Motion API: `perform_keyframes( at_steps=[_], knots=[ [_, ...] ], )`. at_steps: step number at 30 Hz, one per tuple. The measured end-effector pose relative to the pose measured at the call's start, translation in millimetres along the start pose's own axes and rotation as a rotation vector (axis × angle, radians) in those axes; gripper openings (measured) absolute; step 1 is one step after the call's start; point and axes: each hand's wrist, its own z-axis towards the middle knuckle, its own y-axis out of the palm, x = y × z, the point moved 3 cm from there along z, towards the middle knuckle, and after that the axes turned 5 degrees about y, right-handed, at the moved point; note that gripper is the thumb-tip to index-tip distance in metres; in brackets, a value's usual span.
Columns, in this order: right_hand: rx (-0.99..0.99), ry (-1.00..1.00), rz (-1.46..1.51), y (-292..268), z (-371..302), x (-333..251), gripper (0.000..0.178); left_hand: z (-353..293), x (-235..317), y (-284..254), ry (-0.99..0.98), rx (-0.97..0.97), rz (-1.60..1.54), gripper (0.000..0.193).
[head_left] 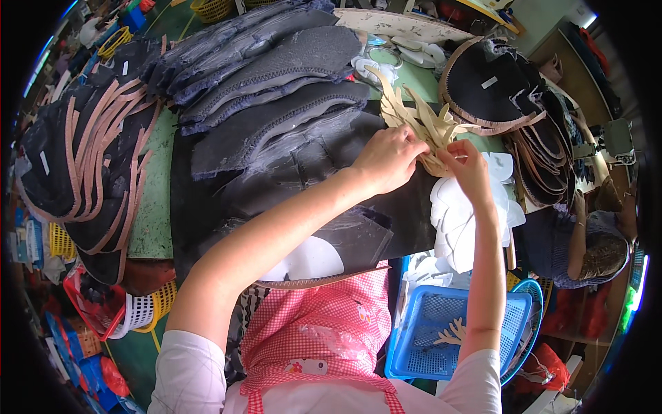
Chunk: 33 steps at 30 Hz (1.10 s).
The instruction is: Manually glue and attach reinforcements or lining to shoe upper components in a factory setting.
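My left hand (393, 157) is closed, its fingers pinching the lower part of a bundle of beige cut pieces (414, 117) with long, finger-like strips fanning up and away. Just to its right, my right hand (467, 168) pinches the same bundle at its lower right edge; the fingertips partly hide the grip. Under and below my right hand lies a pile of white rounded sheets (458, 221). Dark padded pieces with stitched curved edges (276, 131) are stacked to the left, and a white rounded piece (314, 259) lies near the table's front edge.
At my right side is a blue basket (414, 345) with a beige branched piece (452, 332) inside. Black pieces with tan edging are piled at far left (48, 172) and right (486, 83). A co-worker (586, 241) sits at right, near a machine (616, 141).
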Motion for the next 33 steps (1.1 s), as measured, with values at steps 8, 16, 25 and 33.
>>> perform_keyframes(
  at_steps=[8, 16, 25, 33],
  knots=[
    [-0.085, -0.024, -0.113, -21, 24, -10, 0.02, -9, 6, 6, 0.1, 0.032, 0.146, 0.047],
    [-0.17, 0.006, -0.015, -32, 47, -4, 0.023, -2, 14, 9, -0.002, -0.078, 0.138, 0.055],
    [-0.218, -0.275, -0.185, -30, 50, -27, 0.018, -10, 17, 22, 0.11, 0.001, 0.421, 0.072],
    [0.088, -0.297, -0.263, -43, 71, -50, 0.018, -4, 25, 12, 0.011, -0.108, 0.242, 0.057]
  ],
)
